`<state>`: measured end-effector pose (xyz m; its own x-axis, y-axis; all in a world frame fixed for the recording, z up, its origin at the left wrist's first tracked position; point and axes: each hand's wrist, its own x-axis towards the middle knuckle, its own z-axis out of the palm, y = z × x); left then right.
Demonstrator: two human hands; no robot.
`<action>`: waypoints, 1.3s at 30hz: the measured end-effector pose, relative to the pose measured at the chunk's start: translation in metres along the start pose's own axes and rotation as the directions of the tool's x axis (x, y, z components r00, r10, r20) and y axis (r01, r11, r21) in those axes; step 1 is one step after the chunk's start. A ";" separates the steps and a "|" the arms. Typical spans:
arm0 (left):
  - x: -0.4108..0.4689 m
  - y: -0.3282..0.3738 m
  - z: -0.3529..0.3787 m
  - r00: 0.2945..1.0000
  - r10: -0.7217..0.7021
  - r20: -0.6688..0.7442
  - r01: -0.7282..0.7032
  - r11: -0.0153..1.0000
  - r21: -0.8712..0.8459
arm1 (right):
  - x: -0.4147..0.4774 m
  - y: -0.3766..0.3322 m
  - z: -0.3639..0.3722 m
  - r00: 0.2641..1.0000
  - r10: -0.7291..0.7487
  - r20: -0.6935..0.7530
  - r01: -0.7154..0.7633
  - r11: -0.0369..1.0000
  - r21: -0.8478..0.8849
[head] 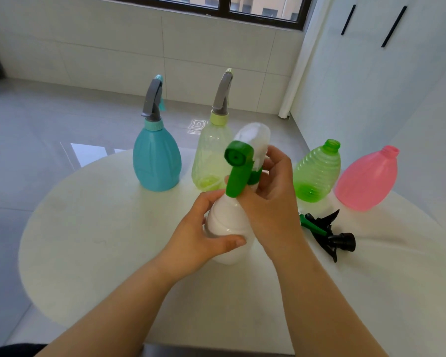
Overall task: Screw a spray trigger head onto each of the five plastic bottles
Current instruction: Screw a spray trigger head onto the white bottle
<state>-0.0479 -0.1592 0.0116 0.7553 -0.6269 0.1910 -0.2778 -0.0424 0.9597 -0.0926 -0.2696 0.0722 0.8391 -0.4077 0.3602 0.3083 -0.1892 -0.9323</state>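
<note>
Two bottles are already capped, so you're on no. 3: the white bottle (227, 228), held just above the round table (101, 228) near its middle. Your left hand (204, 238) is wrapped round its body; your right hand (268, 191) pinches the collar of the green-and-white trigger head (240, 166) at the neck, nozzle facing you. Can't tell how far the threads are in, as your fingers hide the joint.

Behind the white bottle, to the left, stand the teal bottle (157, 161) and the pale yellow-green bottle (211, 155), both w/ grey heads on. To its right, the green bottle (317, 173) and pink bottle (368, 179) are open-necked. A black-and-green trigger head (325, 231) lies just right of the white bottle.

Next, I'd say: keep the body steady, twist the collar till snug, then set it down and go for the green one.
</note>
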 end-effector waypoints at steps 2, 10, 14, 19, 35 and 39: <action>0.001 0.001 -0.003 1.000 -0.006 0.023 0.006 1.000 0.002 | 0.000 -0.004 -0.012 0.988 0.042 0.145 -0.047 0.998 0.031; 0.002 0.003 -0.006 0.998 -0.011 0.056 0.012 1.000 -0.008 | 0.004 -0.009 -0.029 0.990 0.045 0.131 -0.066 0.985 0.158; 0.002 0.001 -0.005 0.999 -0.005 0.051 0.005 1.000 -0.004 | -0.002 -0.002 -0.008 0.999 -0.020 -0.050 0.025 0.996 0.090; 0.004 0.000 -0.007 0.998 -0.007 0.065 0.006 1.000 0.003 | 0.001 -0.003 -0.009 0.995 0.084 0.052 -0.085 0.996 0.024; 0.005 0.002 -0.008 0.998 0.004 0.065 -0.002 1.000 -0.023 | 0.004 -0.006 -0.022 0.977 0.120 0.176 -0.137 0.986 0.091; 0.005 0.000 -0.008 0.998 0.009 0.061 -0.008 1.000 -0.020 | 0.004 -0.009 -0.030 0.965 0.095 0.243 -0.131 0.981 0.140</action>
<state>-0.0396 -0.1556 0.0143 0.7154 -0.6733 0.1865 -0.2715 -0.0219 0.9622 -0.1054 -0.2968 0.0828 0.9481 -0.1949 0.2514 0.2549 -0.0072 -0.9669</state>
